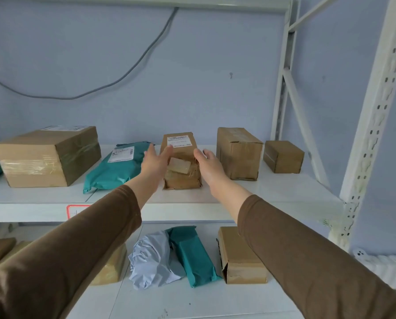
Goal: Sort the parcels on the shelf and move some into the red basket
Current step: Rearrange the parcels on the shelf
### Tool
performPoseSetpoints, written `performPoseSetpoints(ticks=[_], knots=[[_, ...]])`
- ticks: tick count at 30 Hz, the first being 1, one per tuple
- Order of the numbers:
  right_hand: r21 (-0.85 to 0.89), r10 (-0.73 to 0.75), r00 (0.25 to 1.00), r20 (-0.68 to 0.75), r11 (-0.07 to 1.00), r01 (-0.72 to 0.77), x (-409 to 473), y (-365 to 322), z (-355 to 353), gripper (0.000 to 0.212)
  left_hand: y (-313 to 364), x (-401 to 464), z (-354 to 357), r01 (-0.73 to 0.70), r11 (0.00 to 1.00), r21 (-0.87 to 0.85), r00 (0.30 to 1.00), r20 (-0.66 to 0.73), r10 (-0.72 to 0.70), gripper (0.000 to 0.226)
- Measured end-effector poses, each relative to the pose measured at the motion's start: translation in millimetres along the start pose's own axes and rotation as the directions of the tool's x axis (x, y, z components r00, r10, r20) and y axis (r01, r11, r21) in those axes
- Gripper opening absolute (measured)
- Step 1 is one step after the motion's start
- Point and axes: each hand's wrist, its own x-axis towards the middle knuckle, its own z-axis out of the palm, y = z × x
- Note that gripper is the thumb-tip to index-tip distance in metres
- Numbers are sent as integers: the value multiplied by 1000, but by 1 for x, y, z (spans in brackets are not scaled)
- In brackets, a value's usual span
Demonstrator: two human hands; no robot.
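A narrow brown cardboard parcel (181,173) with a white label on top lies in the middle of the upper shelf (238,210). My left hand (154,163) reaches in at its left side and my right hand (209,166) at its right side. Both hands have fingers spread and sit close beside the parcel; neither is closed around it. A teal mailer bag (116,166) lies just left of my left hand. No red basket is in view.
On the upper shelf are a large taped box (47,157) at left, a tall box (238,153) and a small box (283,156) at right. The lower shelf holds a grey bag (151,259), a teal packet (192,254) and brown boxes (240,259). White rack uprights (372,134) stand right.
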Motion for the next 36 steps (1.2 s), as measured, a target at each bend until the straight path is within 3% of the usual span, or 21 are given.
performPoseSetpoints(ticks=[2, 4, 6, 8, 10, 13, 16, 18, 20, 23, 29, 33, 36], knots=[[-158, -271, 954, -132, 955, 249, -2, 0, -17, 57, 10, 3, 6, -234, 969, 74, 967, -82, 240, 74], [-283, -477, 860, -182, 863, 419, 0, 1, -39, 50, 28, 0, 21, -398, 916, 47, 914, -61, 401, 65], [-353, -571, 789, -226, 803, 480, 5, 4, -65, 47, 48, -8, 44, -474, 880, -15, 880, 2, 474, 60], [-367, -600, 742, -300, 790, 491, 11, 7, -90, 47, 61, -14, 72, -458, 886, -71, 879, 116, 463, 61], [-323, -543, 754, -370, 836, 444, 19, 10, -112, 50, 66, -16, 99, -375, 923, -87, 893, 232, 385, 65], [-161, -277, 871, -406, 960, 230, 35, 13, -136, 62, 70, -12, 132, -188, 976, -107, 923, 321, 213, 67], [76, 104, 954, -281, 993, -86, 48, 20, -149, 82, 65, -1, 156, 8, 993, -117, 929, 368, 36, 67], [148, 228, 962, -149, 967, -206, 54, 29, -155, 92, 59, 4, 164, 106, 979, -172, 920, 391, -31, 66], [174, 239, 967, -89, 960, -221, 58, 39, -159, 97, 56, 2, 168, 125, 967, -221, 912, 410, -24, 64], [196, 188, 978, -89, 966, -168, 41, 37, -159, 84, 57, -12, 165, 110, 951, -290, 911, 412, 20, 63], [286, 32, 990, -140, 958, 9, -38, 24, -154, 75, 53, -77, 133, -72, 907, -415, 883, 397, 251, 88], [375, -91, 981, -169, 915, 150, -110, 30, -158, 64, 46, -152, 111, -170, 849, -500, 837, 382, 392, 64], [447, -107, 979, -172, 877, 174, -163, 46, -163, 82, 32, -215, 99, -205, 831, -517, 820, 372, 434, 51]])
